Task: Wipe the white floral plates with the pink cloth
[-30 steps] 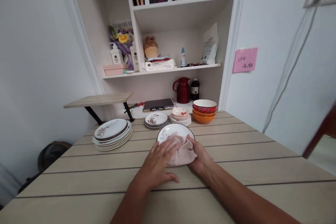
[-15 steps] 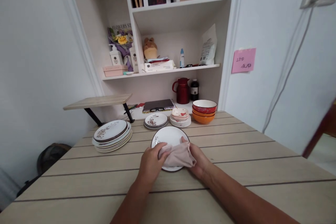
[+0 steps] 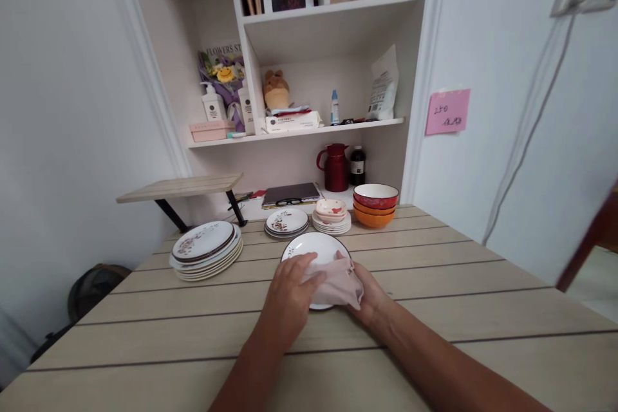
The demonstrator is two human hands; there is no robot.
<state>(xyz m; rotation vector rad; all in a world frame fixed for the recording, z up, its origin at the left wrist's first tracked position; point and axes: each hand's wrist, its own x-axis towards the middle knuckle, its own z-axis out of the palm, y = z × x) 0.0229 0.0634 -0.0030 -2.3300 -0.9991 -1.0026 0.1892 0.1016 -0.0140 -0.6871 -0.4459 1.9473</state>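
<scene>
A white plate with a dark rim (image 3: 323, 244) is in front of me on the table, its printed pattern partly covered by my left hand. My left hand (image 3: 290, 296) lies over the plate's left side, fingers stretched out, thumb side against a pale pink cloth (image 3: 335, 283). The cloth is bunched over the plate's right and lower part. At the right rim, my right hand (image 3: 364, 293) grips the plate, with the cloth against its palm and the thumb above; its other fingers are mostly hidden.
Stacked larger plates (image 3: 205, 248) stand at the left, by a small raised wooden stand (image 3: 181, 187). Behind the plate are smaller patterned plates (image 3: 287, 222), small saucers with little dishes (image 3: 332, 219), and stacked red and orange bowls (image 3: 376, 206). A red jug (image 3: 337, 168) stands further back.
My left hand has gone from pinching the cloth to lying flatter, further up over the plate, with fingers straighter. The plate and cloth have shifted slightly right.
</scene>
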